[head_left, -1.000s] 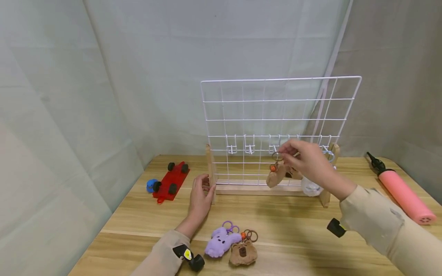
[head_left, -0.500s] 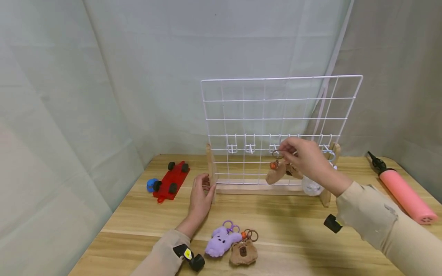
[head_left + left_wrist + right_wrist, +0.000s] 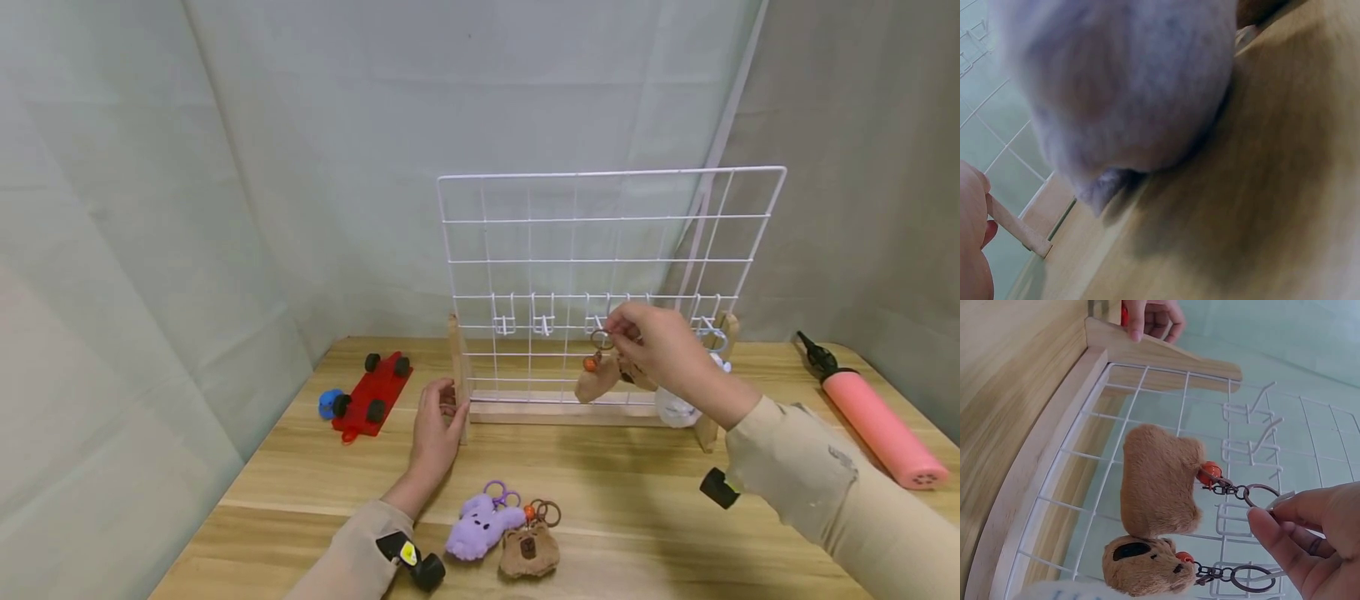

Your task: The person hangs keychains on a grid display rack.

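My right hand (image 3: 660, 346) pinches the metal ring (image 3: 1262, 495) of a brown plush keychain (image 3: 1161, 481) with an orange bell (image 3: 1210, 473). The ring is right at the tip of a hook on the white wire grid rack (image 3: 573, 218). Beside it hangs a second brown plush keychain (image 3: 1147, 565), its ring over another hook. At the rack's left end, my left hand (image 3: 437, 433) grips the wooden side support (image 3: 459, 367), thumb in front. A white plush keychain (image 3: 677, 408) hangs at the rack's right end, partly behind my right wrist.
On the table in front lie a purple plush keychain (image 3: 480, 527) and another brown plush keychain (image 3: 529, 550). Left of the rack are a red toy chassis with black wheels (image 3: 372, 393) and a small blue object (image 3: 328, 404). A pink hand pump (image 3: 881, 425) lies at right.
My right wrist and sleeve have shifted slightly left, and the pinched plush has swung a little left. My left hand stays on the side support.
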Available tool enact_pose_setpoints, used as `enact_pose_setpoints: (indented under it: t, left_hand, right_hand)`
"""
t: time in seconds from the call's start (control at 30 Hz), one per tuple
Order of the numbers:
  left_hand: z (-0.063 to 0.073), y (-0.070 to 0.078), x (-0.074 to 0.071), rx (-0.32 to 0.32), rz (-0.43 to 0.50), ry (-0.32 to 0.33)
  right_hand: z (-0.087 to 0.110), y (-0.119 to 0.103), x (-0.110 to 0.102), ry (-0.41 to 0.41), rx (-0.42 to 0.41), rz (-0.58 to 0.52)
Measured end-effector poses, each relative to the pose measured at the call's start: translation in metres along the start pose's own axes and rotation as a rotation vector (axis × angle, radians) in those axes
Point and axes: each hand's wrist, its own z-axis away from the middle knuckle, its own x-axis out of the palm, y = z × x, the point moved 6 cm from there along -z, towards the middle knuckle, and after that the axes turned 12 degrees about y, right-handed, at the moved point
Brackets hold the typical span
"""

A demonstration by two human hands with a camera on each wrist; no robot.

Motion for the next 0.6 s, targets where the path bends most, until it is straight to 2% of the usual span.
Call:
enact_pose_setpoints:
  t: [0.2, 0.47, 0.6]
  left_hand:
    - [0.000, 0.001, 0.000, -0.008, 0.010, 0.003]
    - [0.000, 0.001, 0.000, 0.007, 0.009, 0.012]
    - [0.000, 0.001, 0.000, 0.007, 0.011, 0.012]
  right_hand:
    - [0.000, 0.000, -0.002, 0.018, -0.004, 0.012]
    - [0.002, -0.004, -0.009, 0.014, 0.060, -0.029]
    - [0.004, -0.010, -0.015, 0.039, 0.039, -0.048]
